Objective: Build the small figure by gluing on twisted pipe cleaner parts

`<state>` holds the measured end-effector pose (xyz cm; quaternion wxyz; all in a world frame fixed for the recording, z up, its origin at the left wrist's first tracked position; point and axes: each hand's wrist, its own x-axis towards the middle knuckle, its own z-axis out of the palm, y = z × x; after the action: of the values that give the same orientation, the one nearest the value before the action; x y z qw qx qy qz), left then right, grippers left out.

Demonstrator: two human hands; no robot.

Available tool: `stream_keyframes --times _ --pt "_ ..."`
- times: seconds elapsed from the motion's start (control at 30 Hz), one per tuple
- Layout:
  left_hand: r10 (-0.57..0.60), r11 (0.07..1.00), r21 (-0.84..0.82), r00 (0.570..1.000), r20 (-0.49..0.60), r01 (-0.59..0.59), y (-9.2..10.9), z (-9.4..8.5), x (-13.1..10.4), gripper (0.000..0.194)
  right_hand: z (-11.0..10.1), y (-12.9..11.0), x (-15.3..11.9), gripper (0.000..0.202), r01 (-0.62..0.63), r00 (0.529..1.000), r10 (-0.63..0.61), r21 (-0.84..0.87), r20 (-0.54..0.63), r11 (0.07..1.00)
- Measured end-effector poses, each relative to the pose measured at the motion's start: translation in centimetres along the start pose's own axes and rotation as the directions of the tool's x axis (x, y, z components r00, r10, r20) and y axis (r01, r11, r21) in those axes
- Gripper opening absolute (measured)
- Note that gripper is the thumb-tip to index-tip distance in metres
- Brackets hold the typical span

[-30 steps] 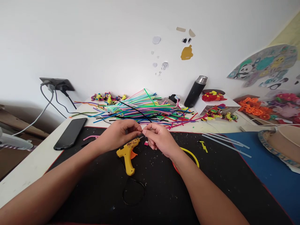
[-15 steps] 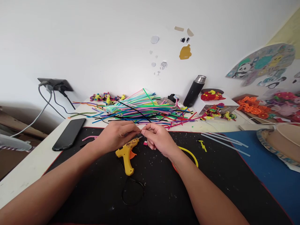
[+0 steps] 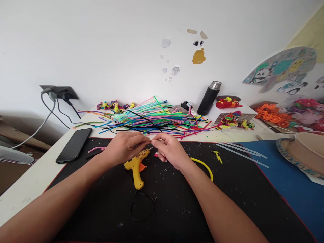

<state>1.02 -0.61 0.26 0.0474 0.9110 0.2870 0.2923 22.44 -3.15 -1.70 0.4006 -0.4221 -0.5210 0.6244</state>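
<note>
My left hand (image 3: 128,145) and my right hand (image 3: 168,148) meet fingertip to fingertip over the black mat (image 3: 174,202). Both are closed in a pinch on something tiny that I cannot make out. Just below my left hand lies a yellow hot glue gun (image 3: 137,172) with an orange trigger, its nozzle pointing up toward the fingertips. A small pink-red piece (image 3: 156,154) rests beside my right hand. A yellow pipe cleaner loop (image 3: 206,166) curves out from behind my right forearm. A pink bent piece (image 3: 96,149) lies left of my left hand.
Behind the hands is a heap of coloured pipe cleaners (image 3: 146,116). A black phone (image 3: 74,145) lies at left; clear glue sticks (image 3: 243,152) and a small yellow piece (image 3: 218,157) lie at right. A black flask (image 3: 209,98) stands at the wall. The glue gun's cord (image 3: 143,221) loops in front.
The hands keep the same pinch and have barely moved. The whole view has shifted very slightly, and less of the loop shows by my right forearm.
</note>
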Motion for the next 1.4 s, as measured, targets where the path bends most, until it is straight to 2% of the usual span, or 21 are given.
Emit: stream_keyframes --times 0.33,0.6,0.87,1.03,1.2,1.4 --pt "0.036 0.998 0.058 0.999 -0.031 -0.034 0.2 0.4 0.0 0.018 0.1 0.1 0.1 0.018 -0.002 1.0 0.002 -0.006 -0.001 1.0" --pt "-0.071 0.997 -0.001 0.997 -0.023 0.071 0.5 0.7 -0.1 0.017 0.1 0.1 0.1 0.016 0.003 1.0 -0.004 -0.022 -0.02 1.0" --pt "-0.217 0.971 -0.105 0.976 -0.019 0.214 0.9 1.3 -0.2 0.015 0.1 0.4 0.3 0.016 0.009 1.0 -0.009 -0.021 -0.03 1.0" --pt "-0.185 0.977 -0.109 0.982 -0.022 0.182 0.8 1.0 0.0 0.015 0.1 0.3 0.2 0.021 0.009 1.0 -0.008 0.025 -0.01 1.0" --pt "-0.103 0.993 -0.06 0.994 -0.045 0.1 0.7 0.4 0.1 0.014 -0.1 0.2 0.1 0.029 0.004 1.0 -0.005 0.06 0.017 0.998" --pt "-0.029 0.999 -0.015 0.998 -0.062 0.028 0.5 0.3 0.1 0.015 -0.1 0.0 0.1 0.03 0.001 1.0 -0.002 0.068 0.011 0.998"
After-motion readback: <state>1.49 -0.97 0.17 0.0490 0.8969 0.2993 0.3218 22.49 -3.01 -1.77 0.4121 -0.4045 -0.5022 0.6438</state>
